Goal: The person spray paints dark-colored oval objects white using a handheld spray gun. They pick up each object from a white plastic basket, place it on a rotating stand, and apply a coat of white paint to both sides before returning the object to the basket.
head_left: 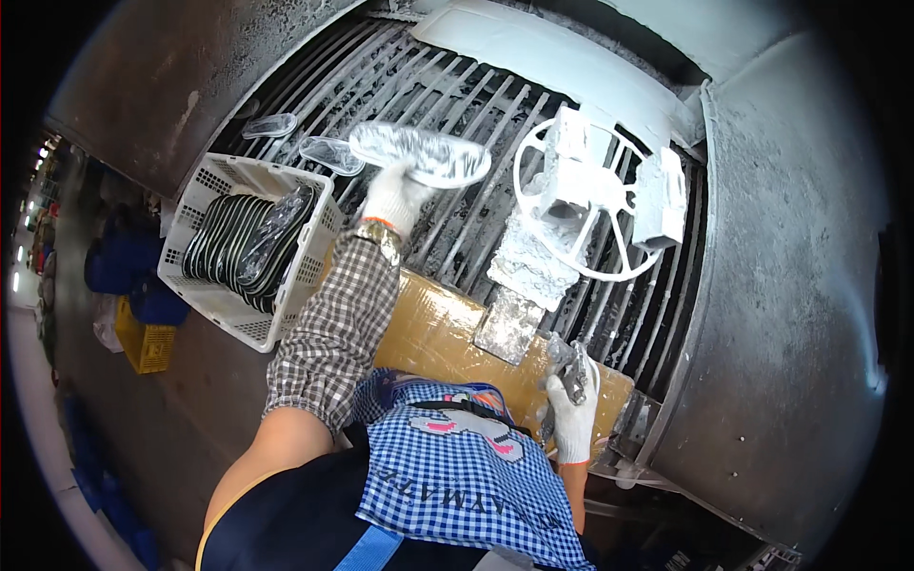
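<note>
My left hand (395,198), in a white glove, is closed on the near edge of a long shoe sole (428,154) with a white and grey mottled face, holding it over the metal bars. My right hand (574,409), also gloved, is wrapped round a grimy grey spray gun (576,373) low at the right, above the brown board. Left of the held sole, two clear sole-shaped pieces (331,154) lie on the bars. Between my hands and further right stands a spoked wheel (609,205) crusted with white, with white blocks on it.
A white plastic basket (319,238) at the left holds a row of dark soles (228,243) with pale edges. The brown, tape-covered board (428,309) spans the front. Dark metal walls (790,257) flank the bars (457,228). A yellow crate (143,338) stands lower at the left.
</note>
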A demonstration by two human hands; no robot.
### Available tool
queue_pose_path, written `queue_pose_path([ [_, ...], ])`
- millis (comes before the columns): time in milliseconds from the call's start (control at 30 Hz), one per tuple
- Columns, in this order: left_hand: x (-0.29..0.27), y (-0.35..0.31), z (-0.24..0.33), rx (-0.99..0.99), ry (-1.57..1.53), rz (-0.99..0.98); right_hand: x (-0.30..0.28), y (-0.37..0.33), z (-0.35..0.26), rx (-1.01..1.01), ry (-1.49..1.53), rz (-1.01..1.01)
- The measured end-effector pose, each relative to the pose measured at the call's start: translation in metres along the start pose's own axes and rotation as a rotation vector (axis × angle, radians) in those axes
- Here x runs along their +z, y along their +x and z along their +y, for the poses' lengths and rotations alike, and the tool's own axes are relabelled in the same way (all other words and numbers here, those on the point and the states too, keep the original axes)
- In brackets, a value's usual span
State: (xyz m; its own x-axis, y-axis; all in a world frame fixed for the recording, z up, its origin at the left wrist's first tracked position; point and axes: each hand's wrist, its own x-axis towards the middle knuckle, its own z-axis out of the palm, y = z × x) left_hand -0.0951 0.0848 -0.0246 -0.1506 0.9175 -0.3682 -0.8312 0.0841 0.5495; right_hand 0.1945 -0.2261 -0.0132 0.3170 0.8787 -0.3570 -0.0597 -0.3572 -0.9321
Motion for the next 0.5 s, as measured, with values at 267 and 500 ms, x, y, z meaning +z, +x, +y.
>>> queue_pose_path([
  [267,-0.154,0.043,-0.089,-0.368,-0.065,0.186,0.015,0.009,-0.014,0.15,-0.122,0.104],
  [500,-0.126,0.082,-0.068,-0.282,-0.017,0.111,0.008,0.018,-0.001,0.165,-0.234,0.082],
])
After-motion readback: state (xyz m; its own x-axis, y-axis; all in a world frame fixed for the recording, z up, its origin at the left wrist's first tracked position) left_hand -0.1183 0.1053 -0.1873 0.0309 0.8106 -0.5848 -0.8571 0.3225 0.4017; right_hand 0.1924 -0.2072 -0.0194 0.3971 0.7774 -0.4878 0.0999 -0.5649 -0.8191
